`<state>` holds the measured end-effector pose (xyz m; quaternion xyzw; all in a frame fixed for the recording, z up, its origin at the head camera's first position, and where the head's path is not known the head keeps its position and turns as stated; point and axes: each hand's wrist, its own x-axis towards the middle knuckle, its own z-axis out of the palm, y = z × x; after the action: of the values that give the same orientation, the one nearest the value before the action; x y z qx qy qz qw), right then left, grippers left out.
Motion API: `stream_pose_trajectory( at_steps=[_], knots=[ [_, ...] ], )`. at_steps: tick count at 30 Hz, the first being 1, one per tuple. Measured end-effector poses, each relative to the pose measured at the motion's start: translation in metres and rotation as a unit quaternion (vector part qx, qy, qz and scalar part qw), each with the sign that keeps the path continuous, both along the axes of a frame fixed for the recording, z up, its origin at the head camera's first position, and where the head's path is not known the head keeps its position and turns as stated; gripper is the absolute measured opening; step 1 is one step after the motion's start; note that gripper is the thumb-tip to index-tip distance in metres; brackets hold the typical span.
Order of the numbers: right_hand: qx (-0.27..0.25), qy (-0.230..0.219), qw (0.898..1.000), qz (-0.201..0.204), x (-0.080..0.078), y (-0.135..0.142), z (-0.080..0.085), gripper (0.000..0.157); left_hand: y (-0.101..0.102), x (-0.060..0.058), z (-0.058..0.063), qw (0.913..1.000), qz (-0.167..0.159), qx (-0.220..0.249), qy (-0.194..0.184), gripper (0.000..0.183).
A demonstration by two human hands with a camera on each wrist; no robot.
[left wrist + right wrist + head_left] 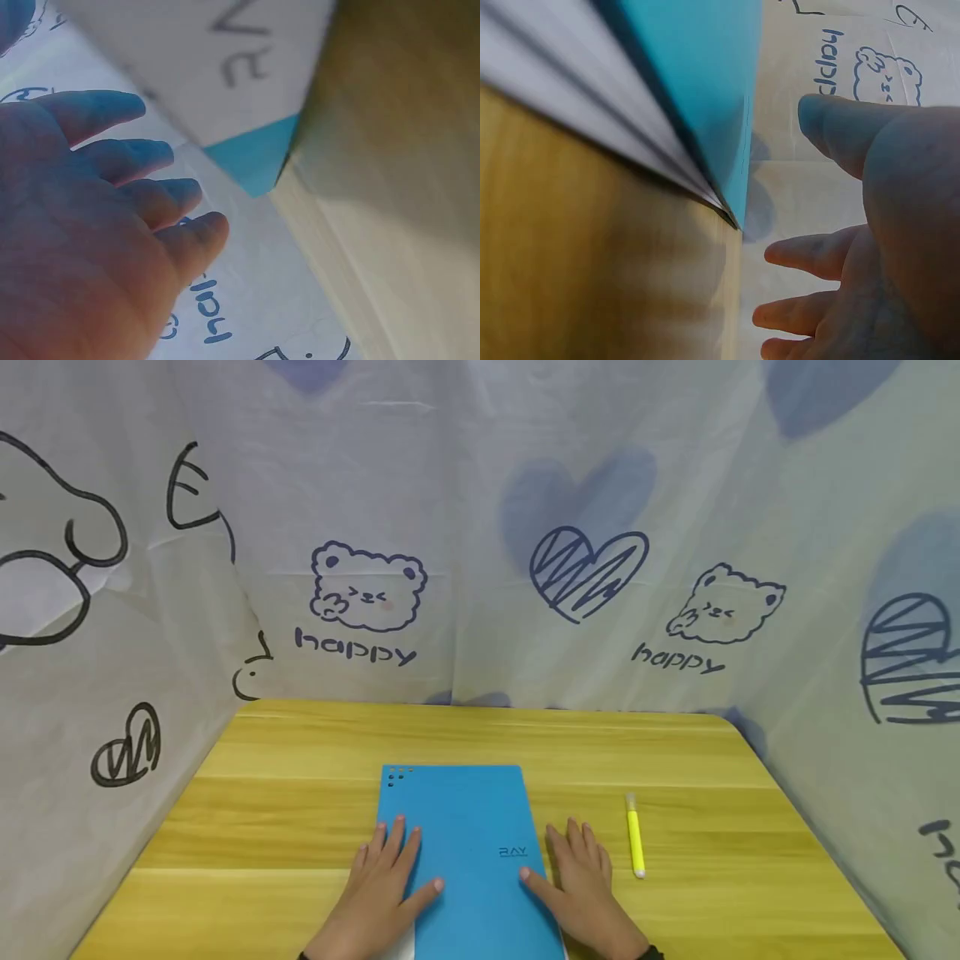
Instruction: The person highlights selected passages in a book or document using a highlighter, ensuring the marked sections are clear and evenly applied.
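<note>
A blue folder (465,810) lies on the table, with RAY printed on its cover and small holes in the upper left corner. At its left edge is my left hand (378,893), fingers spread and thumb over the cover. My right hand (588,889) is at the opposite edge, its thumb reaching onto the cover's side. The left wrist view shows the folder's pale spine (217,67) with dark lettering, beside the extended fingers. White sheets (630,97) show between the covers in the right wrist view.
A yellow marker (636,843) lies to the right of my right hand. The wooden table (262,810) is bordered at the back and sides by white cloth (480,635) with drawn bears, hearts and "happy" lettering.
</note>
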<state>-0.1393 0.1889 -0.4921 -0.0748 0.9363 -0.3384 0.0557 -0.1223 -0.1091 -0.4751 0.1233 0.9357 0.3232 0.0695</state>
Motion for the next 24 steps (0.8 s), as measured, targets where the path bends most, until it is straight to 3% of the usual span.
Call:
stream_pose_trajectory(
  at_steps=[5,10,15,19,24],
  knots=[
    [0.002,-0.014,1.0,0.004,0.005,0.004,-0.001,0.082,-0.002,0.007,0.004,0.9994,-0.016,-0.016,-0.027,0.097],
    [0.001,-0.02,1.0,0.007,0.006,0.007,-0.002,0.081,0.004,0.018,0.0,0.9905,-0.077,-0.098,-0.057,0.11],
    [-0.005,-0.023,1.0,0.013,0.005,0.007,0.002,0.078,0.01,0.034,-0.011,0.9799,-0.109,-0.166,-0.012,0.109],
    [-0.009,-0.019,1.0,0.015,0.005,0.007,0.007,0.073,0.01,0.036,-0.009,0.9736,-0.119,-0.192,0.033,0.108],
    [-0.002,0.001,1.0,0.005,0.005,0.01,0.009,0.06,0.007,0.034,-0.001,0.9759,-0.139,-0.167,0.012,0.104]
  ],
)
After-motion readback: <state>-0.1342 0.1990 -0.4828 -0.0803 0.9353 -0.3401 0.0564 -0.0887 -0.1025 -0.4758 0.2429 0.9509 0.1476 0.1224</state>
